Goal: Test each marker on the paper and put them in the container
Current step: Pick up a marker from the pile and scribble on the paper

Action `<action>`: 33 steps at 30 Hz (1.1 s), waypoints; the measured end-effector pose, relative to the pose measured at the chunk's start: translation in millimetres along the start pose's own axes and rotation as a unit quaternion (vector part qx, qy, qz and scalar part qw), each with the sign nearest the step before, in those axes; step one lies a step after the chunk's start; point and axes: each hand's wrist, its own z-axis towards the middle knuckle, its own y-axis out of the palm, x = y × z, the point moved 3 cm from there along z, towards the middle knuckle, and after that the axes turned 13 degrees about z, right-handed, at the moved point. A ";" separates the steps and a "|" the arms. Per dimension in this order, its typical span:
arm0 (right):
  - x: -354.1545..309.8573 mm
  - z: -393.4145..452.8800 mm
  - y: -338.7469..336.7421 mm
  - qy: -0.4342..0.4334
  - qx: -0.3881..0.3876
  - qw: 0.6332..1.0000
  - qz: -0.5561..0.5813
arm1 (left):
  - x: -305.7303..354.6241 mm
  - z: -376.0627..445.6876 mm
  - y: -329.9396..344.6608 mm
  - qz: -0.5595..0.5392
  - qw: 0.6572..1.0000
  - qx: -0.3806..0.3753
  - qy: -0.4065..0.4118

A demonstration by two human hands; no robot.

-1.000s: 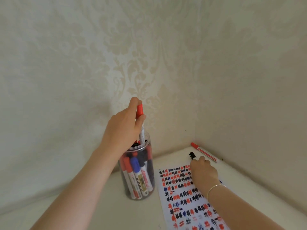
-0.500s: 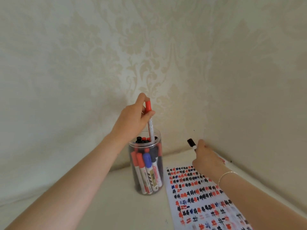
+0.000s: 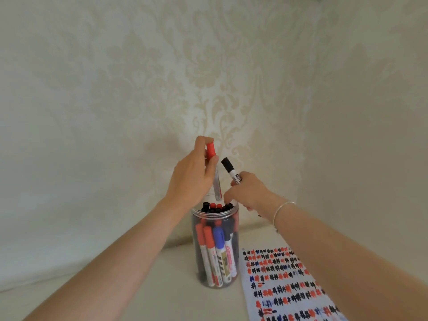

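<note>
The red marker [image 3: 214,172] hangs upright over the mouth of the container [image 3: 215,249], its lower end just above the caps packed inside; the left hand [image 3: 192,179] pinches it near the red cap, thumb and fingers clenched round it. Just beside it, the black marker [image 3: 231,171] tilts cap-up in the grip of the right hand [image 3: 249,193], whose fingers curl round the barrel while the lower fingertips reach toward the rim. The container stands on the table [image 3: 162,286], touching or nearly touching the paper [image 3: 278,286] crowded with red, black and blue marks.

The container looks nearly full; the red marker may catch on a cap and stay propped up rather than drop in; with both hands crowding the mouth, they could knock each other or tip the container.

Half a second ago the right hand was low by the paper; it has since risen with the black marker to the rim, while the left hand stays above the opening.
</note>
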 end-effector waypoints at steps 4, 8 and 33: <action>-2.5 11.7 5.1 0.058 -0.043 0.993 -0.091 | -11.3 -4.9 8.6 0.017 1.000 -0.017 -0.008; 8.6 19.6 12.5 0.108 -0.058 0.988 -0.092 | -18.5 -6.4 8.0 -0.001 1.000 -0.027 -0.014; 2.3 16.7 14.3 0.102 -0.092 0.973 -0.184 | -29.4 -11.9 24.7 -0.130 0.987 -0.087 -0.026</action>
